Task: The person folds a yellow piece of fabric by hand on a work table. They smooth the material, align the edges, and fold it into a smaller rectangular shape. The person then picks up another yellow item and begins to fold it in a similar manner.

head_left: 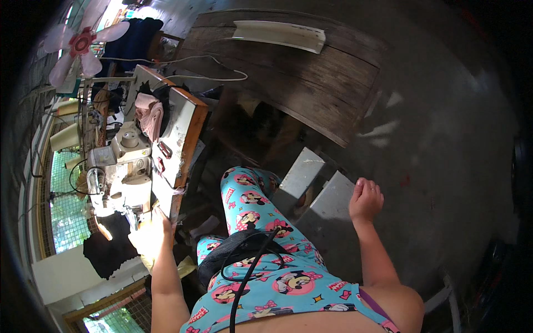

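My left hand [152, 233] rests at the sewing machine [130, 147], beside its needle end and at the edge of the white table [180, 119]. Strong sunlight washes the hand out, so its fingers and anything under them cannot be made out. Just left of it, black fabric [111, 250] hangs down past the machine. My right hand [366, 200] is away from the table, held out to the right above the floor with its fingers curled in; nothing shows in it. Folded pink cloth [149, 114] lies on the table beyond the machine, and small dark red tools [164, 150] lie nearer.
A pink-and-white fan [82, 43] stands at the far left. At the back is a wooden table [311, 72] bearing a long pale trough-shaped piece [277, 36]. A grey slatted seat [327, 200] stands right of my legs. A white cord [222, 77] loops between the tables.
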Action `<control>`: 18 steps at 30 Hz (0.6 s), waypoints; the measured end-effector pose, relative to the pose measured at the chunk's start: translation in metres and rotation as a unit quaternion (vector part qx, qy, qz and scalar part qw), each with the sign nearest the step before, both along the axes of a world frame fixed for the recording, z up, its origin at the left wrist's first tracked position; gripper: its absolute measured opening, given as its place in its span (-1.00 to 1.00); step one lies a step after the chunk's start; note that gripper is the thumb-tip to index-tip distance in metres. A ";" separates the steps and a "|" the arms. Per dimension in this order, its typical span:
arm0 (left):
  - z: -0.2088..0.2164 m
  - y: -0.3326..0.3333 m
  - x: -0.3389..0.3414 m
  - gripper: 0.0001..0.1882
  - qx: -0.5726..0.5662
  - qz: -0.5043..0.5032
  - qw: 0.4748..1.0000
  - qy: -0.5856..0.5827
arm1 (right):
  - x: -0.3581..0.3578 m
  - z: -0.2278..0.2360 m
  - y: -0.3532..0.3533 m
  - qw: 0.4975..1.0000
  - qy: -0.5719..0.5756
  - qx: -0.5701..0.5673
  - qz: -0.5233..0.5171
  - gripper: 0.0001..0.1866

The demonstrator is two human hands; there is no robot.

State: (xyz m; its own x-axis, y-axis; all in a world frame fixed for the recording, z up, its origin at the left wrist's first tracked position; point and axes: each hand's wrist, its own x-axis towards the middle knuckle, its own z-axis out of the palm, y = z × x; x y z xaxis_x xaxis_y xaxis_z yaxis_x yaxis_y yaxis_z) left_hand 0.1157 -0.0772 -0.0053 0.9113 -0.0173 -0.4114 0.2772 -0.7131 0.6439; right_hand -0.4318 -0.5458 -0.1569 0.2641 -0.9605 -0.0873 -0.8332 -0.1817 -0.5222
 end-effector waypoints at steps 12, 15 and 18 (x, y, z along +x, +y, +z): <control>0.020 -0.089 -0.081 -0.58 0.338 -0.218 0.876 -0.267 | 0.007 -0.001 0.002 0.998 0.050 -0.031 -0.005 -0.62; 0.040 -0.116 -0.104 -0.65 0.430 -0.265 0.788 -0.352 | 0.008 0.002 0.003 0.997 0.073 -0.008 -0.011 -0.60; 0.042 -0.124 -0.111 -0.75 0.405 -0.273 0.749 -0.447 | 0.013 0.011 0.005 0.993 0.113 0.008 -0.019 -0.56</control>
State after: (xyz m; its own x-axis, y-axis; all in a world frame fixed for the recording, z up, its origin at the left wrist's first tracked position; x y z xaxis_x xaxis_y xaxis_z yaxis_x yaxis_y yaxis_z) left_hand 0.0047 -0.2013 0.0364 0.7772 -0.5630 0.2812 -0.4825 -0.8199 -0.3082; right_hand -0.4183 -0.5412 -0.1458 0.1997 -0.9675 -0.1553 -0.9358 -0.1413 -0.3230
